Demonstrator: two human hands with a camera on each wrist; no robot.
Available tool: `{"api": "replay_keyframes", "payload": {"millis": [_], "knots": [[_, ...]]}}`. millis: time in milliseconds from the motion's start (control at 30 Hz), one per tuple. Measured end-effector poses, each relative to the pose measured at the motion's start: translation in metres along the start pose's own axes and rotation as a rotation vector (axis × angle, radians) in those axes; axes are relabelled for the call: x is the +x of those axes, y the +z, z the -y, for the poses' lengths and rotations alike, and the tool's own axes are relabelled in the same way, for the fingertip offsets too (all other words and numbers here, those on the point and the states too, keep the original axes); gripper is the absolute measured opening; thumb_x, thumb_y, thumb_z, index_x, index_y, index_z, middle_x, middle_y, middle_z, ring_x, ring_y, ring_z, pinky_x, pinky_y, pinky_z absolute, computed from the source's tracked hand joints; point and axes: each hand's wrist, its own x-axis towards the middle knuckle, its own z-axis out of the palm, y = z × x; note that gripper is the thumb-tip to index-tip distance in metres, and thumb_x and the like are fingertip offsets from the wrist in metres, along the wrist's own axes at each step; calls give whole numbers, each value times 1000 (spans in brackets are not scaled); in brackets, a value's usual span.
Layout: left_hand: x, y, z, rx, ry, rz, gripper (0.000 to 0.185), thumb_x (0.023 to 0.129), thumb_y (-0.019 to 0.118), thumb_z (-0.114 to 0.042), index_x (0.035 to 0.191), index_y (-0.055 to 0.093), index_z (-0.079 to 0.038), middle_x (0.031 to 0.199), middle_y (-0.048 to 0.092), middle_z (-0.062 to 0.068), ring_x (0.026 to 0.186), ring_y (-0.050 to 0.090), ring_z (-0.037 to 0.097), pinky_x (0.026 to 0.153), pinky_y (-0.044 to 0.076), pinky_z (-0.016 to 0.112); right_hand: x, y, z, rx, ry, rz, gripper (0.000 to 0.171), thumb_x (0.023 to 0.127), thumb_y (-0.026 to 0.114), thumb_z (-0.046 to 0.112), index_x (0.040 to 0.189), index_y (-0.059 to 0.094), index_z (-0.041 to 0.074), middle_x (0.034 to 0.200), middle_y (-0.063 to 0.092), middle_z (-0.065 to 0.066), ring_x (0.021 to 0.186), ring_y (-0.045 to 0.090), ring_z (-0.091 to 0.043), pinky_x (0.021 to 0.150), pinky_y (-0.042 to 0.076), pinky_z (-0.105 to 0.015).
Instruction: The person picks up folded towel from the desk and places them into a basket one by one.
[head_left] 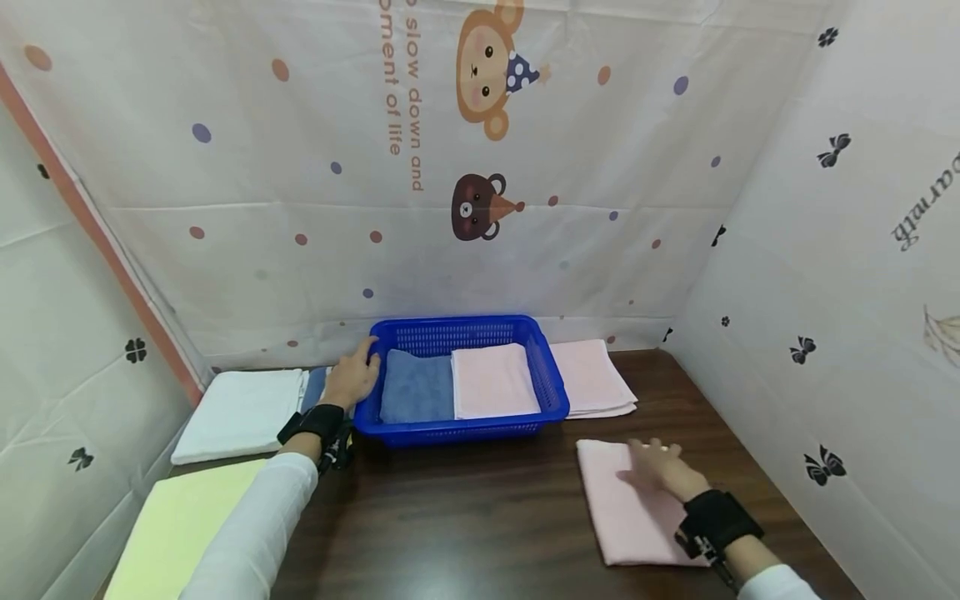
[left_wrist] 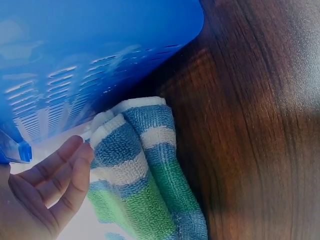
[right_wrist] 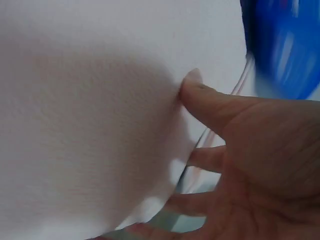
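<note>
On the far side of the table, a blue plastic basket holds a folded blue towel and a folded pink towel. My left hand is at the basket's left rim; in the left wrist view its fingers are loosely bent beside a striped blue, white and green towel. Whether it touches the rim is unclear. At the right front lies another folded pink towel. My right hand grips this towel's edge, thumb on top and the fingertips partly hidden behind the edge.
Folded white towels lie left of the basket, with a yellow towel nearer the front left. Another pink stack sits against the basket's right side. Printed cloth walls enclose the dark wooden table at the back and sides.
</note>
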Motion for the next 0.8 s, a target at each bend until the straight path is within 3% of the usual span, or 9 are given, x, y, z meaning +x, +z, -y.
{"api": "replay_keyframes", "payload": {"millis": [133,267,333,433,500,633,700,733,800], "knots": [[-12,-5,14,4,-32,-2,53,109,32,-30,160,30,-15,54,37,0,40,33,14,41,28,28,-1,18,61,-29,-150,-96,57,90,74,31,123,56,-11,111,60,-38,108,56,-58,96,38,-74],[-25,-8,27,-8,-71,-1,54,110,32,-31,161,28,-15,52,37,0,39,31,13,39,27,28,-3,31,115,-148,-247,-164,59,90,74,39,125,61,-6,109,63,-31,103,59,-50,95,43,-63],[-28,-8,30,-28,-72,-5,54,109,32,-31,161,28,-15,52,37,-1,39,30,13,39,27,27,-4,35,138,-208,-240,-170,60,90,72,44,128,62,-1,111,63,-29,104,58,-48,90,51,-58],[-29,-7,30,-46,-66,-13,54,109,32,-31,161,28,-15,52,38,-1,39,30,12,39,28,27,-4,39,167,-220,-192,-144,62,91,71,50,133,62,6,119,61,-26,110,55,-48,71,60,-56],[-28,-7,27,-47,-71,-15,54,109,33,-31,161,29,-15,52,37,-1,38,30,12,38,27,27,-2,42,186,-225,-165,-122,63,91,69,54,135,62,10,123,60,-24,115,53,-46,61,60,-57],[-24,-7,22,-36,-66,-24,53,109,35,-30,160,31,-15,52,43,6,38,36,19,38,31,31,2,46,218,-264,-144,-117,66,90,65,62,138,61,18,127,61,-19,117,54,-39,57,61,-52],[-23,-8,18,-7,-55,-56,53,109,35,-32,159,33,-13,72,61,19,51,55,31,46,46,41,4,48,230,-259,-148,-126,66,91,63,64,139,61,19,129,61,-19,118,54,-39,56,60,-50],[-23,-10,17,-1,-50,-77,54,110,35,-33,159,33,-11,88,66,25,66,64,38,56,52,48,4,47,235,-246,-156,-130,66,91,63,64,139,61,19,130,61,-19,118,54,-39,56,60,-49],[-24,-17,13,-2,-41,-121,54,110,34,-34,157,35,-6,123,61,34,99,65,48,79,55,59,5,46,239,-182,-177,-136,66,92,64,62,140,60,17,133,60,-21,119,54,-41,60,61,-50]]}}
